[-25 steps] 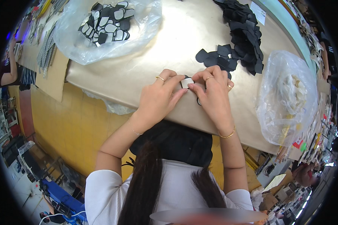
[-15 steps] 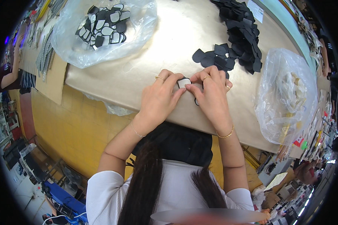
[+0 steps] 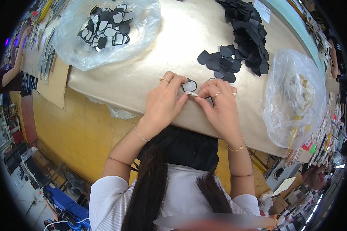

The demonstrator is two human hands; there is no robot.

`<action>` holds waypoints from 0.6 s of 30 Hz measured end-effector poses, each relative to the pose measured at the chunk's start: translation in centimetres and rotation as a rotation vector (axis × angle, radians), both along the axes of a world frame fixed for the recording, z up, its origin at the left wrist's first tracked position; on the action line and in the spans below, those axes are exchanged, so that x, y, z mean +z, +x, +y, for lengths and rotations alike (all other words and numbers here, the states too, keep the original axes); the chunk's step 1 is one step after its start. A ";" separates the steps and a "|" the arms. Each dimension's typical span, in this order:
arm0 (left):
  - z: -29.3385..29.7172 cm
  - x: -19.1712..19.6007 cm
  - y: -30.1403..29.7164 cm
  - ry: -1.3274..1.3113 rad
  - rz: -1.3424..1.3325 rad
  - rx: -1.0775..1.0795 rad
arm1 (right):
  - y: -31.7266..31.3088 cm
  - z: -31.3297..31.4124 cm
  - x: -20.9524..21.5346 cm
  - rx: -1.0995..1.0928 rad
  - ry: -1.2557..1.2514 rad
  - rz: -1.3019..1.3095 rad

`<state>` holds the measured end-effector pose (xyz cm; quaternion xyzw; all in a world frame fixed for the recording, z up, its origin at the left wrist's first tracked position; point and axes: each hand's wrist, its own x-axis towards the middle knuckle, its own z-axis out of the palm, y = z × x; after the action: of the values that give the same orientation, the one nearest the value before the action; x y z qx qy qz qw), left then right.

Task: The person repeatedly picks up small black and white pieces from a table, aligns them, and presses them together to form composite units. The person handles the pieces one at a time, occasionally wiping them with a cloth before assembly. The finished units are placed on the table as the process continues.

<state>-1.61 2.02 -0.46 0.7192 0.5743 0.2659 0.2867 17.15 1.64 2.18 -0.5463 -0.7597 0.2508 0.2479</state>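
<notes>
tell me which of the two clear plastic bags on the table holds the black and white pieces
The clear bag at the table's far left, beyond the left hand: black pieces with white faces show through it. The other bag, at the right edge, holds pale, whitish stuff only.

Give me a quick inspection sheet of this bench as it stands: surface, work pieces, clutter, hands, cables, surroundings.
Surface: tan paper-covered table, front edge near the person.
Job's things: small black piece with a pale face and a thin white strip pinched between both hands at the table edge.
Clutter: loose pile of black cut pieces; clear bag of black-and-white pieces; clear bag of pale pieces.
Grippers: left hand and right hand meet over the strip, fingers closed on it.
Cables: white cable on the floor.
Surroundings: yellow tiled floor; another person's arm at far left.
</notes>
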 end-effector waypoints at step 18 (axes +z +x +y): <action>-3.8 1.9 -0.6 0.111 0.077 -0.180 | 0.2 7.4 1.4 0.357 -0.090 0.078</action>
<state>-2.23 -1.81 1.43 0.7924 0.5024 0.2424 0.2468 17.34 9.09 3.57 -0.4032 -0.8224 0.3455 0.2043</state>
